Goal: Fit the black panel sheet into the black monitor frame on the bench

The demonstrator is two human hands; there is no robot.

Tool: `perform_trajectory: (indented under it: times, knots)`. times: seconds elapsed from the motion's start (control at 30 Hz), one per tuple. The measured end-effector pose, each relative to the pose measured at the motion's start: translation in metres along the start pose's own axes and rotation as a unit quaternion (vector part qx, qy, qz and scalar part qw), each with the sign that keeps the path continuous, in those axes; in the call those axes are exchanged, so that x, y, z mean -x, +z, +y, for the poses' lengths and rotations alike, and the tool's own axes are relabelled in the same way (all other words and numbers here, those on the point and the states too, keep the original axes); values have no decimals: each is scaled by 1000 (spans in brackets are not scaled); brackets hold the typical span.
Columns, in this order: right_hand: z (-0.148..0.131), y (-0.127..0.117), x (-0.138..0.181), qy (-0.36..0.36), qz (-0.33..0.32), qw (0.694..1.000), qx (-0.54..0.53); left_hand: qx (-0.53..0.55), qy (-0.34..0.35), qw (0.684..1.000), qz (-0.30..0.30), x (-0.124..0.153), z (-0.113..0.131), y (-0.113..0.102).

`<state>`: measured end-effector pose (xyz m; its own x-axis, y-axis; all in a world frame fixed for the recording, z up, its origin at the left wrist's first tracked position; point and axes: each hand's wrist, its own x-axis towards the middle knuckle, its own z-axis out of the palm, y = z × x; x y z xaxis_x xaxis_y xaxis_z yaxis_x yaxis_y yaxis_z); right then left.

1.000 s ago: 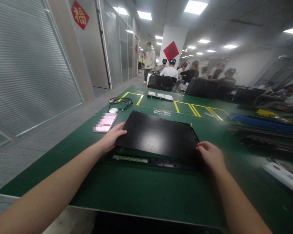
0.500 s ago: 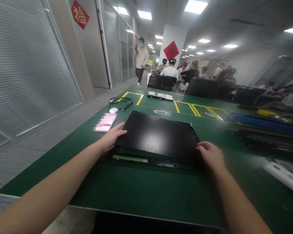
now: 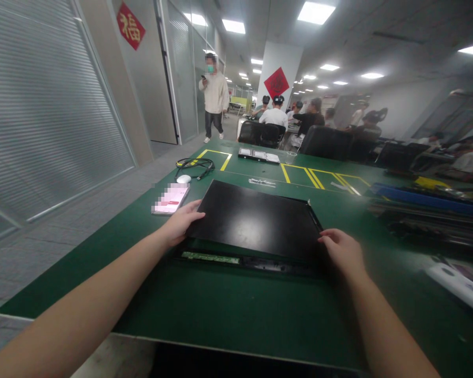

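A flat black panel [image 3: 256, 218] lies on the green table [image 3: 228, 310], its near edge lifted slightly over a narrow green circuit strip [image 3: 210, 257]. My left hand [image 3: 180, 222] grips the panel's near left corner, thumb on top and fingers curled under the edge. My right hand [image 3: 341, 251] holds the near right corner, fingers bent round the edge.
A phone [image 3: 170, 198], a white mouse [image 3: 183, 179] and a coiled black cable [image 3: 194, 166] lie left of the panel. Trays [image 3: 259, 155] sit farther back by yellow floor-tape markings. Stacked blue and black items [image 3: 425, 210] fill the right. A person [image 3: 213, 97] walks in the aisle; others sit beyond.
My hands and the panel have stayed in place. The person in the aisle has walked closer along the glass wall.
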<state>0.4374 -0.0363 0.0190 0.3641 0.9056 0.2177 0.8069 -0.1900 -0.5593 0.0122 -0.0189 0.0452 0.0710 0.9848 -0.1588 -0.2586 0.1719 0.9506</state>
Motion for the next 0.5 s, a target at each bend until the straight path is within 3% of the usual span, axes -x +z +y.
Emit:
perform_trajectory:
  times: [0.27, 0.5]
  knots:
    - [8, -2, -5, 9, 19, 999, 24, -17, -16, 998, 56, -1, 0, 3]
    - [12, -1, -6, 3, -19, 993, 113, -29, -22, 996, 81, 1, 2, 7]
